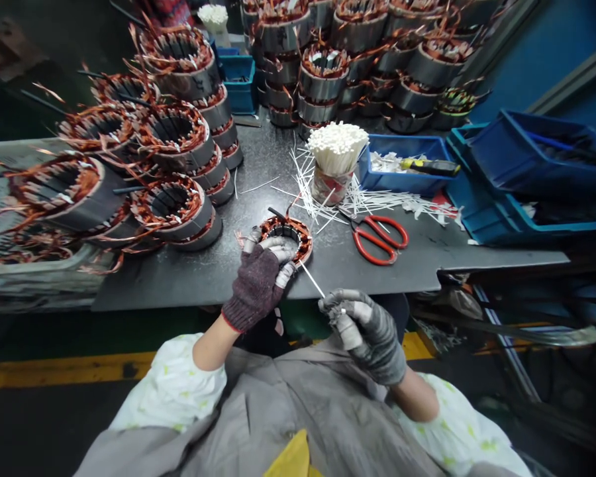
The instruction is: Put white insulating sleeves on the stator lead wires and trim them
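Note:
A motor stator (305, 242) with copper windings lies near the front edge of the metal table. My left hand (258, 278), in a dark knitted glove with taped fingertips, grips its near left side, fingers over the ring. In a grey glove, my right hand (367, 331) pinches a thin white stick (312, 279) just in front of the table edge. The stick's far end reaches the stator's near rim; whether it goes into a slot I cannot tell. Red-handled scissors (380, 240) lie to the right of the stator.
Stacked stators (179, 139) stand at the left and along the back. A can of white sticks (332, 179) stands amid loose ones. A blue tray (407, 179) holds scraps and a yellow-black cutter (430, 167). Teal and blue bins (536, 159) sit at the right.

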{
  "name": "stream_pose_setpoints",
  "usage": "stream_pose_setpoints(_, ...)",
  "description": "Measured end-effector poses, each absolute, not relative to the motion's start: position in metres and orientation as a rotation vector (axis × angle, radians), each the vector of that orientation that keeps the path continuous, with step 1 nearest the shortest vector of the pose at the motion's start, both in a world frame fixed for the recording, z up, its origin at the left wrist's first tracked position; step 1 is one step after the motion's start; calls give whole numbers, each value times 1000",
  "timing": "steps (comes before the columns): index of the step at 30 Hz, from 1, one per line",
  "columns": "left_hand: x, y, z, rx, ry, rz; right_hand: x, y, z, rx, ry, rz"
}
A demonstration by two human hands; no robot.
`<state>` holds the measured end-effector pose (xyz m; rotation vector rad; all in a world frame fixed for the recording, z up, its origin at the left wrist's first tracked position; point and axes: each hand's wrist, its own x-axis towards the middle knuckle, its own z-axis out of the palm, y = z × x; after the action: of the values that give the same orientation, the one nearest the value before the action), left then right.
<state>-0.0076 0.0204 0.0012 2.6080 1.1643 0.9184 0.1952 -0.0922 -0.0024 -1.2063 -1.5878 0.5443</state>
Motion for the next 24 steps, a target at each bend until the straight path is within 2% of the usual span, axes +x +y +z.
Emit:
stream_pose_setpoints(5, -7, 23, -1, 2604, 1197, 897, 189, -94, -17, -1259, -1569, 548)
stream_pose_setpoints(10, 0, 17, -6, 2546, 1280, 1052, 180, -59, -20, -1214, -1537, 601)
stream_pose_setpoints(14, 5, 13, -6, 2342, 1445, 1182, 173, -29, -22, -1170, -1271, 951)
stream_pose_setpoints(18, 8, 13, -1, 2366, 1286, 1203, 171, -23, -18, -1177, -905, 1268)
stream_pose_setpoints(24, 7, 15, 1, 2511, 1191, 1213, 169, -22, -15, -1289, -1058, 1106)
